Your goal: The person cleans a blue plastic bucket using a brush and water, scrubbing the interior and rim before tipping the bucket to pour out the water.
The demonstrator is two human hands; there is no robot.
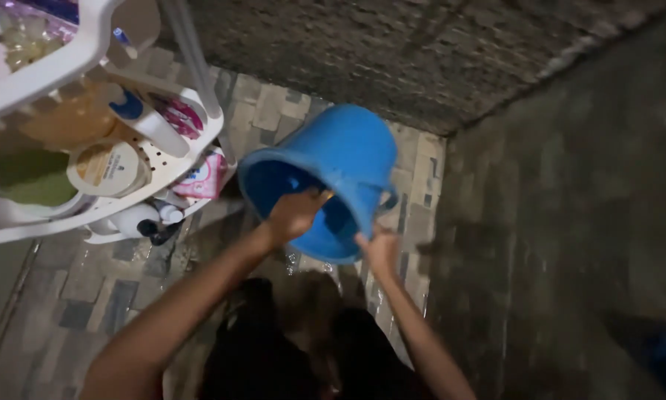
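At the far left we saw a white plastic shelf rack [66, 55] with perforated tiers, crowded with toiletries: a round tub with a pale lid [107, 169], a greenish container [32, 178] beside it, an amber bottle [73, 118] above, and a white bottle with a blue cap [144, 115] lying across the tier. A pink packet [207, 176] hung at the rack's right edge, and a white bottle with a dark pump [144, 221] lay on the lowest level. Beneath the rack ran the wet tiled floor [81, 296], its grey and brown tiles glistening.

Moving toward the middle, our left hand [294, 213] reached up from the lower left, its grip curled over the near rim of the blue bucket [340, 155], fingers pressed against the rim and inside wall. The bucket was lifted off the floor and tipped, its mouth facing down and toward us, its base pointing up toward the rough wall [392, 52] behind. Just to the right, our right hand [379, 248] closed its grip on the bucket's lower rim, near the handle lug on its side. Below both hands we saw dark clothing, blurred.

To the right stood a dim tiled wall [570, 222], meeting the rough wall at a corner.
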